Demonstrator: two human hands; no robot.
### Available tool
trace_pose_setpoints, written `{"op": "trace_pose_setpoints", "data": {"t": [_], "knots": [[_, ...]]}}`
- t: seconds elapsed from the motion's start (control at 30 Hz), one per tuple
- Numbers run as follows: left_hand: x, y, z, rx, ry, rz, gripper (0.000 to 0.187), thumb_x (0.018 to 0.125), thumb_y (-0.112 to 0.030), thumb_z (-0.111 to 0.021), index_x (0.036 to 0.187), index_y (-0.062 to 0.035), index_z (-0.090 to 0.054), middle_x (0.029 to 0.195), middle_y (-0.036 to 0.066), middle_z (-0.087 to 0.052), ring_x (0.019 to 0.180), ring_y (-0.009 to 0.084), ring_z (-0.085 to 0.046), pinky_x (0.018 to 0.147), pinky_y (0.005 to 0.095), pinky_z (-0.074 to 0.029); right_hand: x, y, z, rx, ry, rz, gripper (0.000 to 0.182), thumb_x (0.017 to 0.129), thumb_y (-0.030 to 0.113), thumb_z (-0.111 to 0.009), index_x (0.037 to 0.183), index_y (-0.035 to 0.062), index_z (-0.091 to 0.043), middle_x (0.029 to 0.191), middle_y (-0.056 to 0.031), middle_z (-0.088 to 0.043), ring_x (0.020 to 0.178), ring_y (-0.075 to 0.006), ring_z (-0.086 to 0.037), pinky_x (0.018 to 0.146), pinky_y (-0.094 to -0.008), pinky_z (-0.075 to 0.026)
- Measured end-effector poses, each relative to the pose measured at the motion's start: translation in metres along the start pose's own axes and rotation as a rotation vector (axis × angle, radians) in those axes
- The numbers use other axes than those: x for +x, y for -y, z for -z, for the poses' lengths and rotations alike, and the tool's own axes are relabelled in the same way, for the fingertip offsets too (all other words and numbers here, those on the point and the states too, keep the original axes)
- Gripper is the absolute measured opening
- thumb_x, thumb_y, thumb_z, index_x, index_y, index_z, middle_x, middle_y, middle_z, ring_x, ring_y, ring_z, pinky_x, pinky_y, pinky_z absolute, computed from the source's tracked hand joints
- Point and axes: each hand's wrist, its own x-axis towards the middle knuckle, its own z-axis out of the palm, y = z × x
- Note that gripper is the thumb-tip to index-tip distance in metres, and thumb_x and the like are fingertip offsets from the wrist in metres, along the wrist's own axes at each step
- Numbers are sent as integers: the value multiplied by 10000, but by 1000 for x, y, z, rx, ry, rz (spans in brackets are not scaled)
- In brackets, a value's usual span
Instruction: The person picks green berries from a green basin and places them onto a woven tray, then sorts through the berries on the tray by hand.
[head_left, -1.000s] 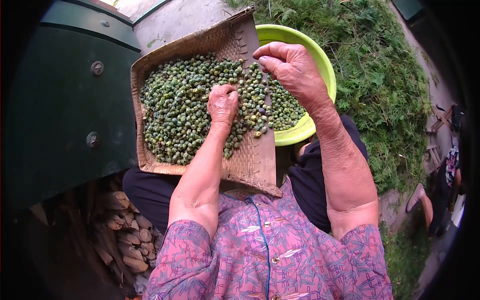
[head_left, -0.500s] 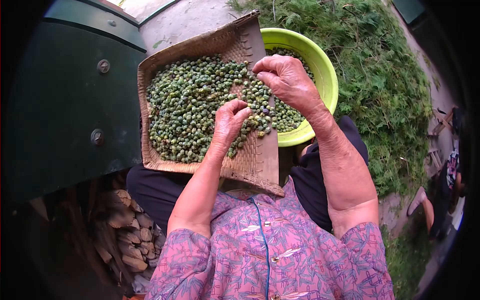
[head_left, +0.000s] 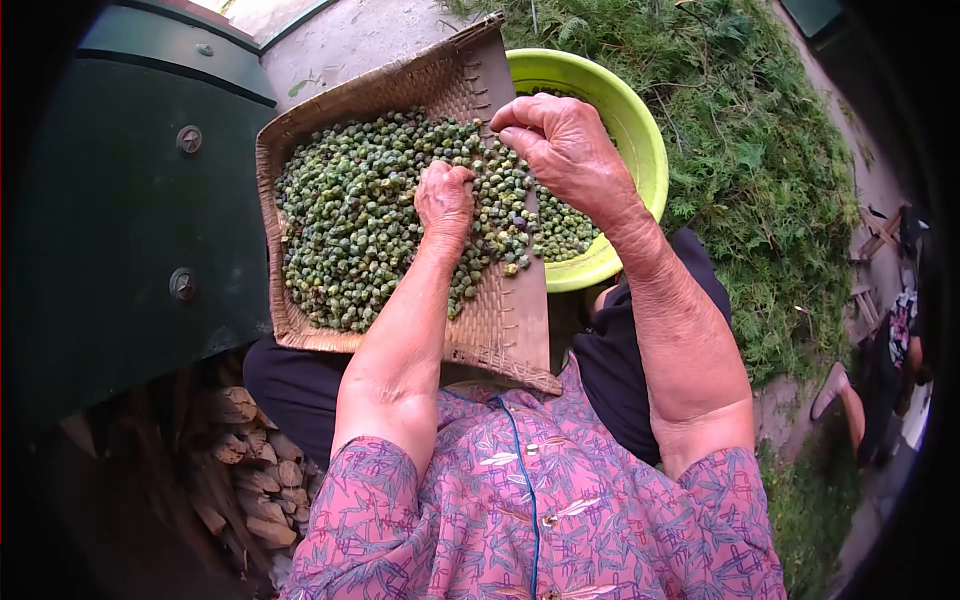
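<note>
Blouse: I see a pink patterned blouse (head_left: 530,510) nearest the camera, with dark trousers (head_left: 300,385) under the tray's near edge.
Firewood: cut wood pieces (head_left: 245,460) are stacked low on my left, beside the lap.
Woven tray: a flat woven bamboo tray (head_left: 505,310) rests on the lap, tilted, its open right edge overlapping the basin's rim.
Green pods: small round green pods (head_left: 350,220) cover most of the tray in a thick layer, thinning toward the near right corner.
Left hand: my left hand (head_left: 445,200) lies knuckles-up on the pods near the tray's middle, fingers curled down into the heap; I cannot tell whether they grip any.
Right hand: my right hand (head_left: 565,150) hovers over the tray's right edge, fingers bunched toward the thumb; whether a pod is pinched there I cannot tell.
Basin: a lime-green plastic basin (head_left: 640,130) sits just beyond and right of the tray, with more pods inside.
Surroundings: green cut foliage (head_left: 760,150) lies to the right; a dark green metal panel (head_left: 130,220) stands left.
Bystander: another person (head_left: 890,370) sits at far right, well apart.
</note>
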Motion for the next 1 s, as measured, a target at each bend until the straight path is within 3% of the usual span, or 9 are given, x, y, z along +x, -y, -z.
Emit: {"op": "trace_pose_setpoints", "data": {"t": [0.2,0.27,0.33,0.37,0.5,0.63,0.8,0.93,1.0], "knots": [[-3,-4,5,-147,-66,25,70,758,-105,-626,813,-82,-663,881,100,-578,889,298,-563,756,421,-480,1,-2,0,-44,7,20,165,825,94,-621,948,-5,-665,807,-123,-643,746,-200,-633,722,-315,-495],[-8,-5,16,-236,-103,46,103,786,-115,-622,851,-41,-651,863,97,-610,844,255,-592,750,380,-488,0,0,2,-37,31,-11,165,822,86,-613,949,-5,-666,822,-133,-650,762,-212,-642,729,-320,-500],[-14,-15,40,-763,57,259,143,809,-120,-627,898,-10,-644,816,80,-637,765,175,-603,718,313,-493,-1,-6,-3,-45,43,8,167,818,84,-611,948,-6,-666,823,-136,-652,769,-215,-645,730,-322,-502],[-19,-19,47,-818,61,234,168,827,-122,-631,932,9,-638,774,60,-646,705,116,-578,678,268,-484,-1,-9,-6,-54,56,26,169,814,83,-609,946,-6,-667,825,-140,-654,776,-219,-649,730,-323,-504],[-38,-50,86,-929,115,247,113,877,-94,-621,938,0,-636,785,-13,-613,698,44,-532,627,201,-452,-7,-6,-17,-111,236,27,188,774,106,-639,919,-10,-668,813,-156,-654,769,-242,-653,704,-333,-505],[-49,-63,94,-1004,122,287,125,881,-119,-637,937,-8,-642,786,-19,-618,673,37,-532,607,196,-450,-16,-6,-29,-49,208,-6,160,740,133,-706,801,-10,-668,661,-131,-630,609,-219,-631,599,-326,-500],[-55,-77,93,-1297,131,441,125,864,-90,-649,940,9,-653,807,15,-655,709,56,-582,626,208,-486,-17,-8,-22,-75,250,-94,127,739,110,-688,778,-8,-662,664,-132,-630,604,-214,-625,601,-331,-497],[-63,-75,84,-1303,256,398,180,888,-109,-618,1028,4,-625,890,22,-643,741,68,-585,659,210,-486,-17,-13,1,-80,195,-101,96,768,94,-656,790,1,-665,679,-111,-643,608,-194,-624,588,-322,-497],[-70,-60,78,-1237,358,418,220,884,-111,-618,1066,13,-611,926,44,-641,791,90,-591,704,228,-489,-13,-8,31,136,94,-349,130,827,154,-671,836,24,-672,686,-79,-654,623,-170,-631,561,-287,-502]]}}
